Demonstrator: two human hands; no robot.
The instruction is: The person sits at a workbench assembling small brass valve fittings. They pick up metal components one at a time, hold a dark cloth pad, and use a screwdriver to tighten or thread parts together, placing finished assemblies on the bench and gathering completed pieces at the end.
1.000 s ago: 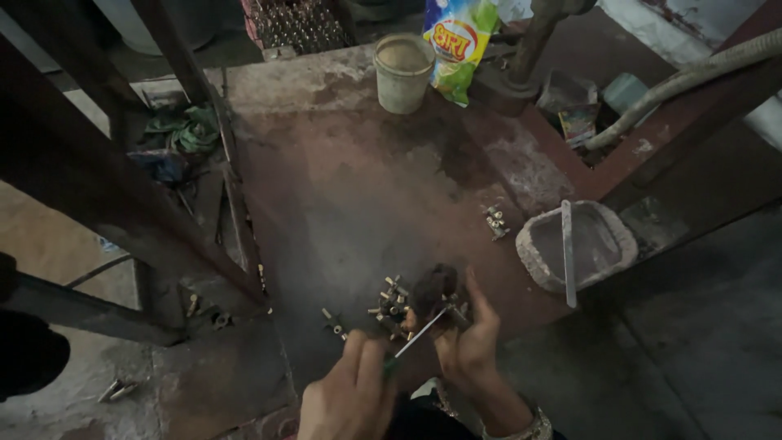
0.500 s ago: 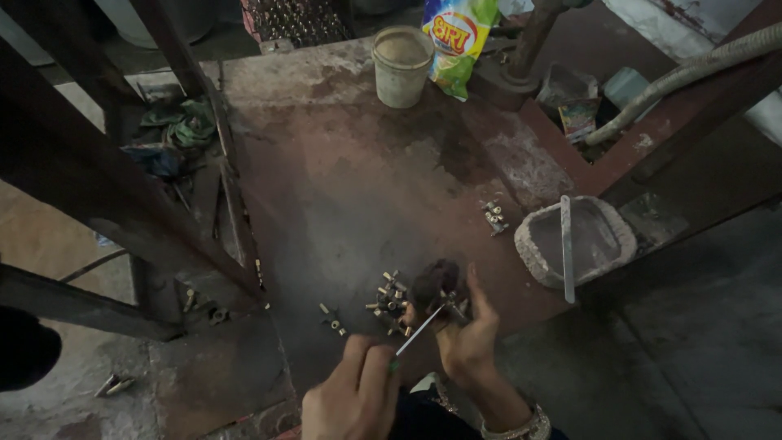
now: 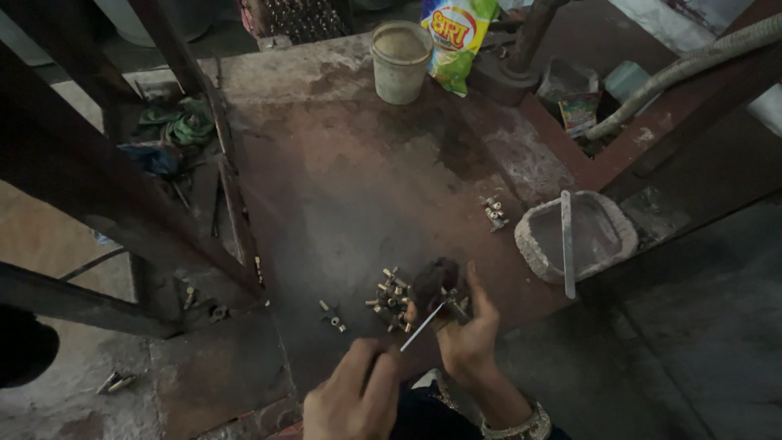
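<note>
My left hand (image 3: 352, 401) is closed around the handle of a thin metal tool (image 3: 423, 326), whose tip points up to the right. My right hand (image 3: 466, 336) grips a dark lumpy piece (image 3: 432, 281) with small brass fittings on it, held just above the rusty metal table (image 3: 350, 187). The tool's tip meets that piece. A pile of small brass fittings (image 3: 389, 297) lies on the table just left of my right hand, and a single fitting (image 3: 331, 314) lies further left.
A grey bowl (image 3: 611, 220) with a flat stick across it sits at the right. A few fittings (image 3: 493, 213) lie beside it. A pale cup (image 3: 401, 61) and a yellow-green packet (image 3: 452, 37) stand at the far edge. Dark steel beams (image 3: 98, 179) cross the left side.
Both hands have shifted only slightly; the tool stays against the dark piece. The view has tilted a little.
</note>
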